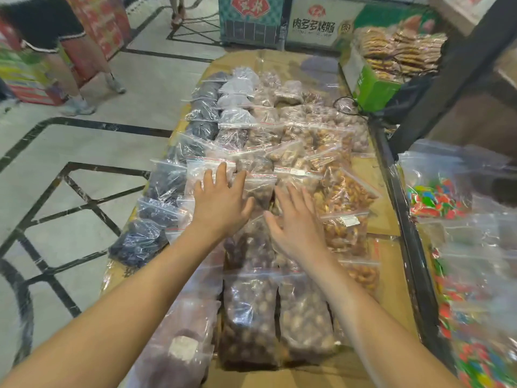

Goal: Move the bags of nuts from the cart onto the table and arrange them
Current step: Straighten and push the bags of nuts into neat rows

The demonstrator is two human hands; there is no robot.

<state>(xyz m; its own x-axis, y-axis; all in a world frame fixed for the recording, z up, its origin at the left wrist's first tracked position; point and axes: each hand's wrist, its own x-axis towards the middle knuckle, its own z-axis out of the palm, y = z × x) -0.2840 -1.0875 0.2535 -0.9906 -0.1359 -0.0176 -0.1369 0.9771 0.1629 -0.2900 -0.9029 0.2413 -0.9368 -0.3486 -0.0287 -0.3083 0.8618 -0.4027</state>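
Note:
Several clear zip bags of nuts and dried fruit lie in rows on a cardboard-covered table [380, 219]. Dark fruit bags [165, 183] run down the left row, brown nut bags [249, 317] fill the middle, and orange-brown nut bags [344, 194] sit on the right. My left hand [221, 203] rests flat, fingers spread, on a pale bag [201, 170] in the middle of the table. My right hand [296, 222] lies flat and spread on the brown nut bags beside it. Neither hand grips a bag. No cart is in view.
A black metal frame [402, 208] borders the table's right side, with bags of colourful candy [436, 197] beyond it. A green box of packed biscuits [375, 88] stands at the far right. A person's legs [75, 79] stand on the tiled floor at the far left.

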